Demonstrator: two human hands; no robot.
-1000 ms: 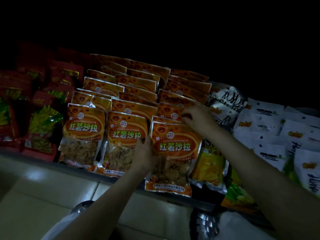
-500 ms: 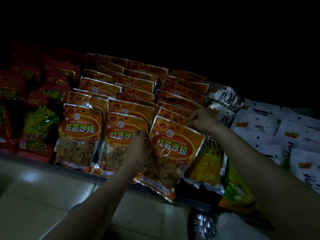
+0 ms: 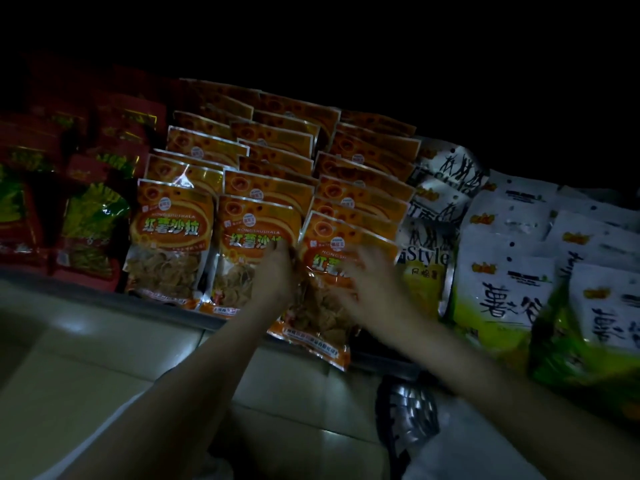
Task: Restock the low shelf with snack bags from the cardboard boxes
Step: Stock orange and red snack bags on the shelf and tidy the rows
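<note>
The fingers (image 3: 277, 249) of the left hand (image 3: 273, 278) were curled onto the left edge of the front orange snack bag (image 3: 322, 306), gripping it; the right hand (image 3: 367, 285) was blurred, its fingers spread loosely over the bag's face, though I could not tell whether they pressed it. The bag sat in the front row of the low shelf (image 3: 104, 292), its lower end overhanging the lip. Its long axis ran from roughly 11 o'clock at the top seal to 5 o'clock at the bottom. It looked light, crinkly and slippery, with brittle chips inside, so holding the edges or seal seemed safest.
</note>
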